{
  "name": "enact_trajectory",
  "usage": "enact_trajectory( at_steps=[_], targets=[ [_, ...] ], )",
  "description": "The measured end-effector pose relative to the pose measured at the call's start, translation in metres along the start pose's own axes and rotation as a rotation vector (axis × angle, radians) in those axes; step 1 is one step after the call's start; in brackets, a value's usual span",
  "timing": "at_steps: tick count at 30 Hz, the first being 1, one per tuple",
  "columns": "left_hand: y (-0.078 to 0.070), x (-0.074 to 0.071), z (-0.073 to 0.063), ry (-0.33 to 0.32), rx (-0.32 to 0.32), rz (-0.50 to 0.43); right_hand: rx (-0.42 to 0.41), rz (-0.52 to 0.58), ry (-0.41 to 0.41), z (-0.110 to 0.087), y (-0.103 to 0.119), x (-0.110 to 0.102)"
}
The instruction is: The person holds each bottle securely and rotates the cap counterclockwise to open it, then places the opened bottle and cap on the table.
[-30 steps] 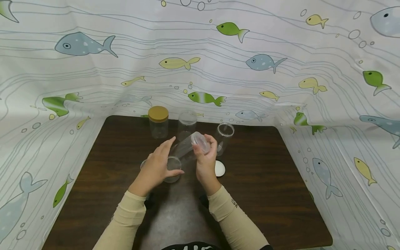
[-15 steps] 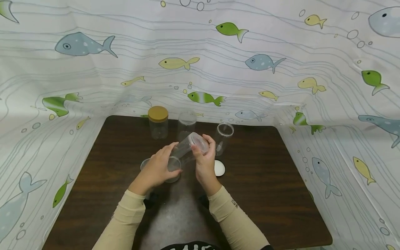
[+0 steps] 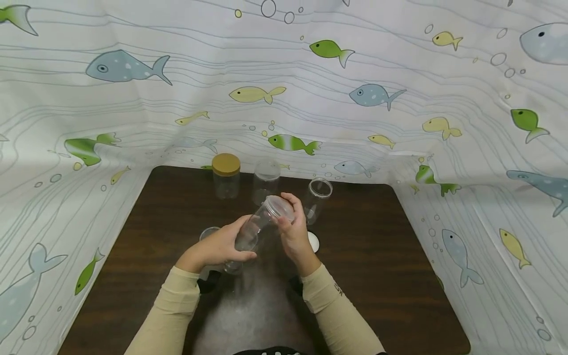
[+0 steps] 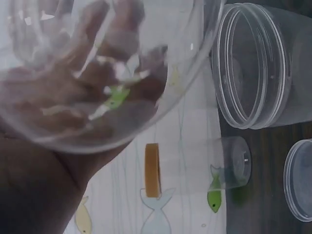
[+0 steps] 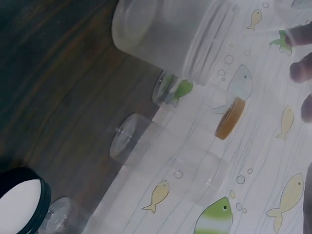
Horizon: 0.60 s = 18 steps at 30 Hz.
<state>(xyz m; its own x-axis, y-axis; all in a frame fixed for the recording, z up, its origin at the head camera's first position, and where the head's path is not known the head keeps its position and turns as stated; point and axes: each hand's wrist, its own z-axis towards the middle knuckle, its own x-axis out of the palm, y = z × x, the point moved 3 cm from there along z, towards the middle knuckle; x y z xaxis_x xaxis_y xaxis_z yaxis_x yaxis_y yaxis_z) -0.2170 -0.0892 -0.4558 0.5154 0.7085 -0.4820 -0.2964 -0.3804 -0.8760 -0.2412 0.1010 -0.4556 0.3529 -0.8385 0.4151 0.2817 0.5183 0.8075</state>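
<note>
Head view: a person is holding a clear jar [image 3: 254, 229] tilted above a dark table [image 3: 377, 276]; the left hand [image 3: 217, 246] is curling thumb and fingers round its lower part, and the right hand [image 3: 296, 236] is gripping its ribbed upper end. Whether a clear cap is sitting there is hard to tell. Behind, a rear jar [image 3: 227, 187] is wearing a tan lid [image 3: 226, 164], a middle jar [image 3: 266, 187] is standing with its top unclear, and a right-hand jar [image 3: 317, 199] is standing uncovered. A white-faced lid [image 3: 313, 242] is lying loose. Left wrist view: the held jar is filling the upper left, fingers showing through it; a threaded jar [image 4: 258, 68] is standing uncovered nearby. Right wrist view: fingertips [image 5: 300, 70] are showing at the edge; the loose lid is showing a dark rim. Work seems partway along: one lid is plainly sitting on its jar, the loose one is covering none, and at least two jars are lacking lids.
</note>
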Motion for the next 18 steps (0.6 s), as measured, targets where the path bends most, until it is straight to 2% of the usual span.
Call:
enact_trajectory(
  at_steps=[3,7,11,14,16,18],
  targets=[
    [0.001,0.000,-0.003,0.083,-0.002,-0.106,-0.012,0.028,0.106,-0.001,0.000,-0.002],
    [0.006,0.000,-0.007,0.234,0.015,-0.296,0.019,0.040,0.258,-0.002,0.002,-0.003],
    [0.012,0.001,-0.009,0.349,0.050,-0.416,0.063,0.042,0.322,-0.004,0.004,-0.002],
    [0.016,0.003,-0.010,0.357,0.025,-0.415,0.079,-0.003,0.286,-0.005,0.005,-0.001],
    [0.018,0.002,-0.010,0.311,-0.001,-0.338,0.080,-0.070,0.220,-0.006,0.006,-0.001],
    [0.017,0.000,-0.011,0.235,-0.018,-0.236,0.073,-0.144,0.134,-0.007,0.006,-0.002]
  ],
)
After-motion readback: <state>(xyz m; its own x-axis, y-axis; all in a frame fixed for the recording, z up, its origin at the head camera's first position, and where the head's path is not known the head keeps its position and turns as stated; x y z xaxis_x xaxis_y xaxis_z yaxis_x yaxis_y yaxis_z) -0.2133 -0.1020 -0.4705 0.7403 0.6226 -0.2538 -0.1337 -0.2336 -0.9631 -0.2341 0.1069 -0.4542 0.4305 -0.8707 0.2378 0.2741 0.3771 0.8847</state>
